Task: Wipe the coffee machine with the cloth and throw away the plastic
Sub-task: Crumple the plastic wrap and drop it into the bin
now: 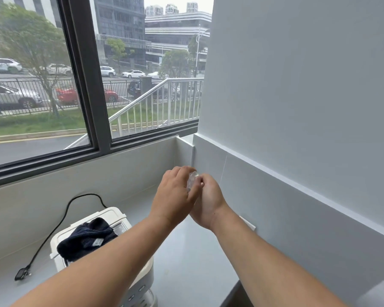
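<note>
— What was nearest to you?

— A white coffee machine stood on the grey counter, with a dark blue cloth bunched on its lid. Its black cord trailed left to a plug lying on the counter.

— And the hands?

— Both were raised together above the counter, beyond the machine. The left hand and right hand pinched a crumpled wad of clear plastic between their fingertips.

— Behind them?

— A pale wall on the right, and a dark-framed window showing parked cars.
</note>
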`<action>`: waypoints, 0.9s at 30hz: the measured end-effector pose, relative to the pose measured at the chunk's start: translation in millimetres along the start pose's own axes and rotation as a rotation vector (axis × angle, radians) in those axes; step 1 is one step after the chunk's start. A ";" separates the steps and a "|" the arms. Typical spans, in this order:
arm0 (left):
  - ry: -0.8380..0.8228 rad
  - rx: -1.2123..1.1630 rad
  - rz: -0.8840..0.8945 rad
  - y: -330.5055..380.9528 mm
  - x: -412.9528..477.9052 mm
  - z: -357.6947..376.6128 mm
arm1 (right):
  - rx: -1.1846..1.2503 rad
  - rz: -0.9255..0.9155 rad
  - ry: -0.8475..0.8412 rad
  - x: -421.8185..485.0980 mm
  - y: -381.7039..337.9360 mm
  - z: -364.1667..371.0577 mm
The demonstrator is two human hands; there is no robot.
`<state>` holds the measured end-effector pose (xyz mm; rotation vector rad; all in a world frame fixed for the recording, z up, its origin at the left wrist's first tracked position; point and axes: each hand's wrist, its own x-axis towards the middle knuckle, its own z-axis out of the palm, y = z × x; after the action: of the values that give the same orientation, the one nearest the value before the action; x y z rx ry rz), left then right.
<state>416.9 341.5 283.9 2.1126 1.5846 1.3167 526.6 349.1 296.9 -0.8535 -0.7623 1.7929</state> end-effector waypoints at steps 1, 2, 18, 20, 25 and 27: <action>0.002 0.001 -0.004 -0.2 1.1 -0.8 | -0.038 0.003 0.002 -2.0 3.2 0.4; -0.002 0.005 -0.004 0.1 2.6 -1.7 | -0.078 0.009 0.003 -4.3 6.4 0.1; -0.101 -0.350 -0.150 42.1 -9.2 38.7 | -0.057 -0.034 0.178 -56.9 10.8 -34.7; -0.109 -0.348 -0.124 46.9 -11.3 47.2 | -0.067 -0.067 0.209 -60.4 4.8 -39.6; -0.121 -0.135 -0.005 61.6 -17.6 69.0 | -0.127 -0.149 0.289 -67.4 -9.8 -59.2; -0.182 -0.088 0.024 66.5 -17.9 78.4 | -0.166 -0.168 0.332 -71.9 -11.8 -72.3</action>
<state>518.9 325.6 269.0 2.1358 1.4070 1.1421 612.1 294.5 281.3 -1.1280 -0.7465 1.4080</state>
